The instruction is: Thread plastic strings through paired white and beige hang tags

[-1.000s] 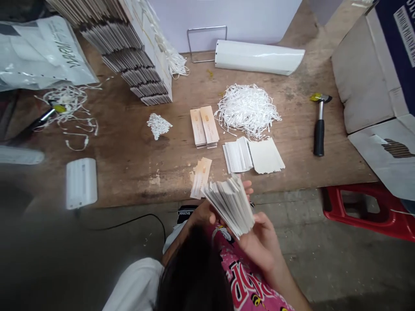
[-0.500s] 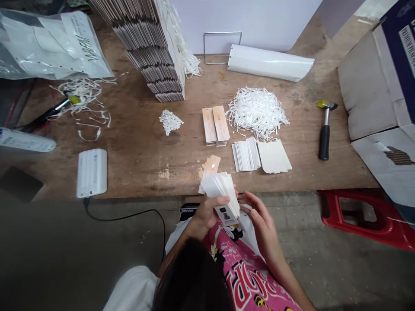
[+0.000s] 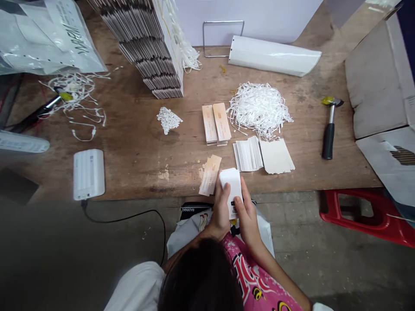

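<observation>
A stack of white cards (image 3: 231,185) with dark print near the lower end is between my two hands at the table's front edge. My left hand (image 3: 221,214) grips its left side, thumb on top. My right hand (image 3: 247,212) is closed around its right side, with the thumb pressed on the front card. Just left of the stack lie a few orange-and-white tags (image 3: 210,175). Beyond them stand two piles of similar tags (image 3: 216,124). White cards fanned in a row (image 3: 249,154) and cream cards (image 3: 277,156) lie beyond my right hand.
A heap of white strings (image 3: 260,110) and a pile of small white pieces (image 3: 169,120) lie on the wooden table (image 3: 136,160). Tall card stacks (image 3: 152,52) stand at the back. A hammer (image 3: 330,129) and a cardboard box (image 3: 376,82) are right, a white power bank (image 3: 88,174) left.
My right hand has moved left and closed on the card stack, which was fanned in my left hand. The stack is now squared and more upright. The camera view has shifted slightly.
</observation>
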`<action>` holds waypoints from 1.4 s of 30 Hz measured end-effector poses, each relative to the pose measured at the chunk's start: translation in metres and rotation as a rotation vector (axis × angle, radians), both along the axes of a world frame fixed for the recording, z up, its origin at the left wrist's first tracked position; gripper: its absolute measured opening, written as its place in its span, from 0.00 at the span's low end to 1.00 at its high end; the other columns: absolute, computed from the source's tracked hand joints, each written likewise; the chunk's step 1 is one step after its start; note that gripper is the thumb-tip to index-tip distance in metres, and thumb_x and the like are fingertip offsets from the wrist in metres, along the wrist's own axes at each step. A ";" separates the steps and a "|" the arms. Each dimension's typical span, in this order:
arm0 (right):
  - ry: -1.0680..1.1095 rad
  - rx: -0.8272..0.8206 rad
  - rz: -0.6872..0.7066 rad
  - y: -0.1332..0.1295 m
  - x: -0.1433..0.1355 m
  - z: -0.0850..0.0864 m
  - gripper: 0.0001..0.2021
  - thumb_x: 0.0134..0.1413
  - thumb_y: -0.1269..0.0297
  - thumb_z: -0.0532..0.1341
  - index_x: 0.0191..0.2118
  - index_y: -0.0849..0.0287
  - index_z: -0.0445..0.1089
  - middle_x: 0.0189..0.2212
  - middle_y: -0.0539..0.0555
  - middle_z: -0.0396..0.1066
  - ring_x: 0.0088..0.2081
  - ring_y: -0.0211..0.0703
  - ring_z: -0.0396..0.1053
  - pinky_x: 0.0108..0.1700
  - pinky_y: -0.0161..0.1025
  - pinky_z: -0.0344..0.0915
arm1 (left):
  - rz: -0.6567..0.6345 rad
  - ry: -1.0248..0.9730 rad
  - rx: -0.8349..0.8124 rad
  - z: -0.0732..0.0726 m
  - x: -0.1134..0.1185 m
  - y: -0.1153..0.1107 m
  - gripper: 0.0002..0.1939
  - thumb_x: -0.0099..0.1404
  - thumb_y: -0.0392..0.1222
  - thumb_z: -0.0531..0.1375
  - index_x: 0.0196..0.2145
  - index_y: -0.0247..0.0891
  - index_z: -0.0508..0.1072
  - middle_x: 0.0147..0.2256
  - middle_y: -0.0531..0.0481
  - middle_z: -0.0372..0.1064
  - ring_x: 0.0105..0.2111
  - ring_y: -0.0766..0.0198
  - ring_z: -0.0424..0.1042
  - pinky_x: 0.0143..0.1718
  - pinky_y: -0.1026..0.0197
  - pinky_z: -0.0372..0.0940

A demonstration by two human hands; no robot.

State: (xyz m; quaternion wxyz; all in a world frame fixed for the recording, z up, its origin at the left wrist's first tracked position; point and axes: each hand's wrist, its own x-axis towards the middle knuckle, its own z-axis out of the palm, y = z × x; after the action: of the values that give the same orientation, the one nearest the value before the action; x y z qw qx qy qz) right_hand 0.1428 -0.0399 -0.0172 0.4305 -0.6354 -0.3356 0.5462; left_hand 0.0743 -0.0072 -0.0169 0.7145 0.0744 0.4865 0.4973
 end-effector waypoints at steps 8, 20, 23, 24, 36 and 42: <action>-0.221 0.143 -0.112 0.005 -0.006 -0.015 0.23 0.64 0.56 0.54 0.63 0.48 0.60 0.63 0.54 0.58 0.65 0.50 0.54 0.66 0.53 0.50 | -0.042 0.253 0.131 -0.002 0.004 0.006 0.33 0.68 0.54 0.56 0.66 0.45 0.53 0.68 0.49 0.46 0.67 0.58 0.46 0.65 0.61 0.49; -0.503 0.349 -0.046 0.014 -0.003 -0.031 0.22 0.66 0.64 0.51 0.64 0.56 0.59 0.61 0.60 0.63 0.62 0.49 0.60 0.62 0.54 0.59 | -0.148 0.467 0.258 -0.011 0.006 0.012 0.29 0.72 0.52 0.48 0.67 0.45 0.49 0.69 0.51 0.39 0.69 0.63 0.39 0.68 0.63 0.41; -0.566 0.360 -0.027 0.014 -0.001 -0.030 0.22 0.65 0.64 0.51 0.63 0.56 0.60 0.62 0.60 0.60 0.64 0.49 0.57 0.62 0.56 0.57 | -0.164 0.484 0.268 -0.012 0.006 0.012 0.29 0.73 0.51 0.47 0.68 0.46 0.46 0.70 0.52 0.36 0.69 0.63 0.36 0.68 0.61 0.39; -0.570 0.355 -0.033 0.015 0.000 -0.030 0.21 0.65 0.64 0.51 0.62 0.56 0.62 0.62 0.60 0.60 0.64 0.49 0.57 0.62 0.56 0.58 | -0.169 0.491 0.273 -0.012 0.007 0.011 0.30 0.72 0.51 0.47 0.68 0.47 0.45 0.70 0.52 0.35 0.69 0.62 0.36 0.68 0.60 0.39; -0.365 0.342 -0.086 0.012 0.004 -0.026 0.21 0.66 0.62 0.51 0.62 0.53 0.62 0.61 0.56 0.63 0.62 0.47 0.60 0.63 0.53 0.58 | -0.149 0.527 0.293 -0.013 0.012 0.012 0.31 0.72 0.51 0.48 0.69 0.48 0.43 0.71 0.53 0.30 0.69 0.61 0.32 0.69 0.57 0.36; -0.367 0.367 -0.079 0.012 0.004 -0.024 0.21 0.66 0.63 0.51 0.62 0.52 0.62 0.61 0.56 0.63 0.62 0.47 0.60 0.62 0.52 0.58 | -0.107 0.509 0.297 -0.011 0.012 0.015 0.29 0.72 0.49 0.47 0.68 0.49 0.46 0.70 0.56 0.33 0.69 0.61 0.33 0.69 0.58 0.38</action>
State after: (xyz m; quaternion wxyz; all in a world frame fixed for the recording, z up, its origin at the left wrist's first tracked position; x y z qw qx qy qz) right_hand 0.1469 -0.0276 -0.0417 0.4915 -0.6477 -0.4763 0.3347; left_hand 0.0864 0.0074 -0.0275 0.5759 0.3261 0.5673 0.4900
